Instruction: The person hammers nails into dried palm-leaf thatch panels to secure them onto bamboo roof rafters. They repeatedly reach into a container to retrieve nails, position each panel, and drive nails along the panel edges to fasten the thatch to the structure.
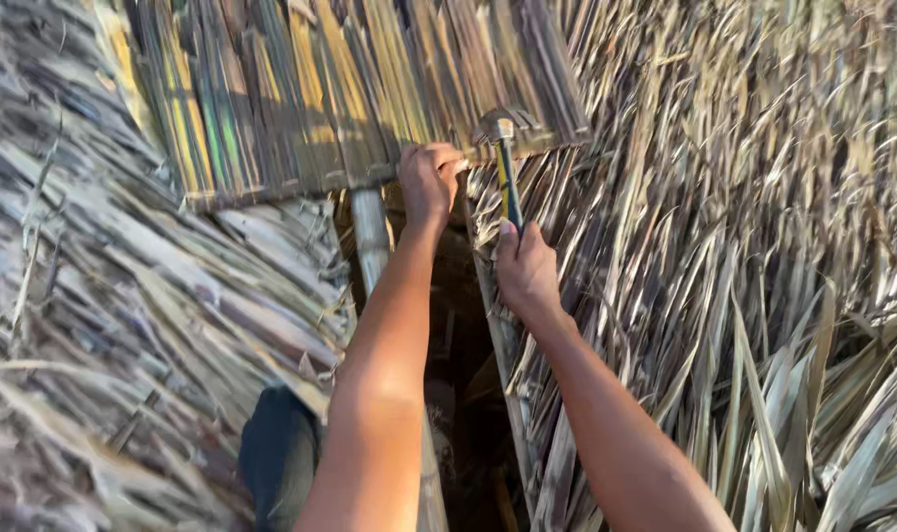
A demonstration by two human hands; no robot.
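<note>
Up on the thatch: dry palm leaves (744,246) slope away on both sides of a dark gap where a pale pole (372,232) runs downward.
Panel: a woven leaf panel (350,89), greener and yellower than the rest, lies across the top of the gap, its lower edge just above both hands.
Left hand: the left hand (428,184) is closed on the panel's lower edge, fingers curled over it, pinching it against the framing beneath; whether a nail sits between the fingers cannot be told.
Right hand: the right hand (525,268) grips the dark handle of a hammer (504,158), thumb along the shaft; the metal head touches or sits just at the panel's edge, right beside the left fingers.
Doing it well: by my judgement, short controlled taps suit this spot, since the head lands so near the left fingers; hold the panel flat and square to the pole, and keep the fingers low and clear of the strike.
Below: a dark trouser leg (276,453) shows by the left forearm.
</note>
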